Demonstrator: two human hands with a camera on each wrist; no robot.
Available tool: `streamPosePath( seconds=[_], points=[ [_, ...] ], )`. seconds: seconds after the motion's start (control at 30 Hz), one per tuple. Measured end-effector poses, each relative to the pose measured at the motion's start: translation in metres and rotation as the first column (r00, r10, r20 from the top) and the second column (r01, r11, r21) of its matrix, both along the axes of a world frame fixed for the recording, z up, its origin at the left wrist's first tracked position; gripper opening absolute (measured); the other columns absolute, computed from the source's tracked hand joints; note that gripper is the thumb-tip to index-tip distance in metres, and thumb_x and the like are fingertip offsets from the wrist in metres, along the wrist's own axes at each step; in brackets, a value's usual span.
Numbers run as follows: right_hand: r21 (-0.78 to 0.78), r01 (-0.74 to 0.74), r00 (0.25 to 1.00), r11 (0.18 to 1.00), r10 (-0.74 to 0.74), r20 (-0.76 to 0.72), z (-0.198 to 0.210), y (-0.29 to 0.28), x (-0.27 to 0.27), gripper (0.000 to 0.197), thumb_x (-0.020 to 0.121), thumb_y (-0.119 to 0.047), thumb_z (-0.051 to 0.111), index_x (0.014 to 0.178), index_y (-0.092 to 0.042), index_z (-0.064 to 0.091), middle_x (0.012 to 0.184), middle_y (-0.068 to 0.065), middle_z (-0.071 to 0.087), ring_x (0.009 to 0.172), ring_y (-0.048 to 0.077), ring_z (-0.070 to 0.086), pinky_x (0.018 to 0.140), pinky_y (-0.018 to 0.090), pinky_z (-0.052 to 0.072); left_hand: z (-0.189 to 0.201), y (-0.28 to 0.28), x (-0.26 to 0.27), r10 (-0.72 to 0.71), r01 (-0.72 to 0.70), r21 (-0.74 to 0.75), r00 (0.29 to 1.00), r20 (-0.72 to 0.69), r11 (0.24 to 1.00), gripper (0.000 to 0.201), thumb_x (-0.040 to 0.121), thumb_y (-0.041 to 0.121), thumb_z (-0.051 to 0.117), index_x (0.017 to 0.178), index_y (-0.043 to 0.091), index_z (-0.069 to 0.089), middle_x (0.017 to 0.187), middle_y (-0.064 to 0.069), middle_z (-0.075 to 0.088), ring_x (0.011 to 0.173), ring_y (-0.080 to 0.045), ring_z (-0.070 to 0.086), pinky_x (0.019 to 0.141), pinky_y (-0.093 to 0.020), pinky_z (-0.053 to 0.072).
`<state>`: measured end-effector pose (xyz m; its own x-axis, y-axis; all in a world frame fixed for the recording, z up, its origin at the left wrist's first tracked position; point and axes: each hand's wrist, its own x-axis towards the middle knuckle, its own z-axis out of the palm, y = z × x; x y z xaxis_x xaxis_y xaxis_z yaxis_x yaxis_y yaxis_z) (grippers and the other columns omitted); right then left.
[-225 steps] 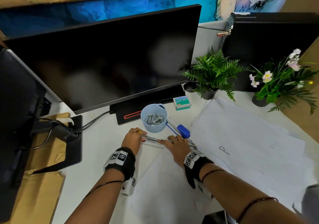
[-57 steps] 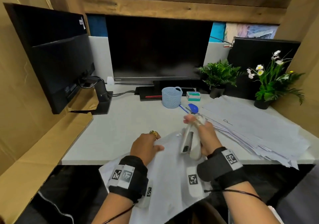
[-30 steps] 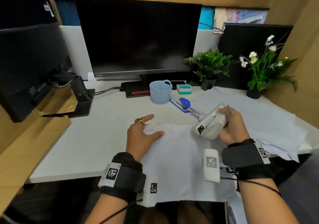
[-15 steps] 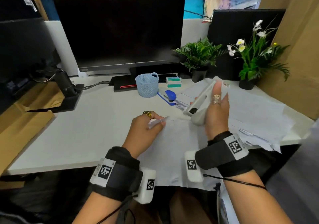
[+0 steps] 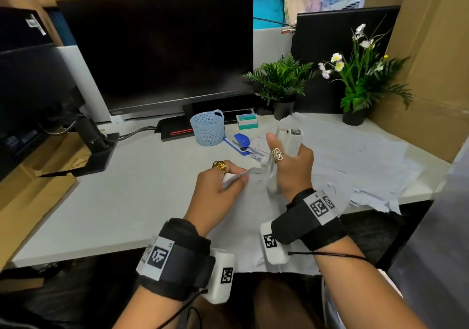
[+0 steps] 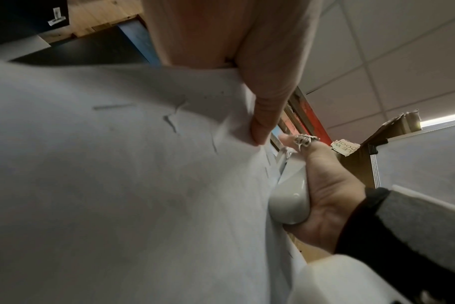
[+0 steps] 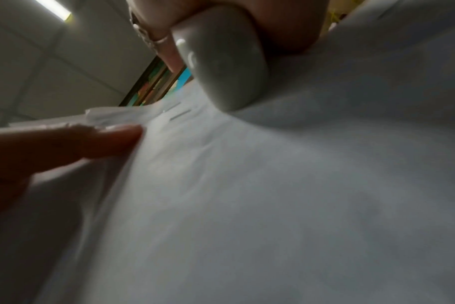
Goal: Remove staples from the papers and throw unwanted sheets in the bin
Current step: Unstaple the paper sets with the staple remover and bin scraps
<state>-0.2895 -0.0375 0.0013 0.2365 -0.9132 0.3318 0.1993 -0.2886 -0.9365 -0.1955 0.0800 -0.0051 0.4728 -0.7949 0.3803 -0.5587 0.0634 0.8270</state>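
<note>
At the near edge of the worktop (image 5: 106,202) the person has a stapled set of papers (image 5: 243,217) hanging partly over the front, and the left hand (image 5: 218,189) is pinching its top edge between thumb and fingers, lifting that edge a little. The right hand (image 5: 291,169) is wrapped around a white stapler (image 5: 289,142), held upright with its rounded end down against the sheet (it seems to be serving as the staple remover here, though I cannot see its tip engage anything). The right wrist view shows a staple (image 7: 181,114) still seated in the paper just beside the pinched edge, and the left wrist view shows another short dark mark (image 6: 112,107) that may be a second one; it is too blurred to be sure. So this set is not yet freed, and I would judge the task to be somewhere in the middle. A wide loose pile of sheets (image 5: 355,156) covers the right side of the worktop, near the potted fern (image 5: 281,82) and the flower pot (image 5: 355,75); whether those are finished or waiting, I cannot tell. A blue staple remover (image 5: 241,141) lies by the small blue basket (image 5: 208,128) toward the back, untouched. No bin is in sight, so the discarding of unwanted sheets looks to be still ahead.
</note>
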Motion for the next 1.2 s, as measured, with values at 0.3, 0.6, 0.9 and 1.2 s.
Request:
streamPosePath(
  seconds=[0.3, 0.6, 0.9, 1.2],
  points=[
    [0.345, -0.121, 0.991, 0.931, 0.135, -0.015, -0.002, -0.012, -0.002, 0.033, 0.084, -0.050, 0.060, 0.090, -0.018, 0.061, 0.086, 0.007, 0.063, 0.085, 0.024, 0.060, 0.073, 0.032, 0.051, -0.006, 0.002, 0.007, 0.038, -0.041, 0.038, 0.996, 0.078, 0.998, 0.015, 0.088, 0.014, 0.062, 0.079, 0.025, 0.061, 0.083, 0.012, 0.065, 0.079, 0.006, 0.058, 0.069, 0.000, 0.037],
    [0.377, -0.013, 1.000, 0.926, 0.018, -0.010, -0.002, -0.005, 0.006, 0.026, 0.088, -0.043, 0.058, 0.085, -0.018, 0.055, 0.075, 0.000, 0.052, 0.078, 0.021, 0.057, 0.081, 0.039, 0.052, -0.010, 0.008, 0.009, 0.038, -0.041, 0.075, 0.998, 0.042, 0.996, 0.013, 0.087, 0.016, 0.064, 0.079, 0.026, 0.062, 0.084, 0.015, 0.065, 0.080, 0.004, 0.059, 0.070, -0.003, 0.040],
    [0.532, -0.188, 0.898, 0.826, 0.364, -0.246, 0.006, -0.018, 0.040, 0.074, 0.078, -0.071, 0.050, 0.130, -0.019, 0.046, 0.113, 0.005, 0.053, 0.105, 0.025, 0.051, 0.099, 0.040, 0.040, -0.011, 0.020, 0.033, 0.200, -0.266, 0.180, 0.928, 0.316, 0.947, 0.031, 0.090, 0.011, 0.059, 0.114, 0.029, 0.066, 0.112, 0.003, 0.068, 0.106, -0.017, 0.060, 0.085, -0.018, 0.038],
    [0.458, -0.171, 0.495, 0.872, 0.478, -0.726, -0.016, -0.048, 0.064, 0.069, 0.083, -0.043, 0.064, 0.139, -0.015, 0.037, 0.137, 0.014, 0.047, 0.123, 0.032, 0.047, 0.107, 0.042, 0.036, -0.020, 0.044, 0.058, 0.148, -0.320, 0.368, 0.893, 0.425, 0.873, 0.056, 0.085, -0.009, 0.037, 0.113, 0.035, 0.057, 0.094, 0.008, 0.055, 0.063, -0.007, 0.044, 0.050, -0.012, 0.026]
  ],
)
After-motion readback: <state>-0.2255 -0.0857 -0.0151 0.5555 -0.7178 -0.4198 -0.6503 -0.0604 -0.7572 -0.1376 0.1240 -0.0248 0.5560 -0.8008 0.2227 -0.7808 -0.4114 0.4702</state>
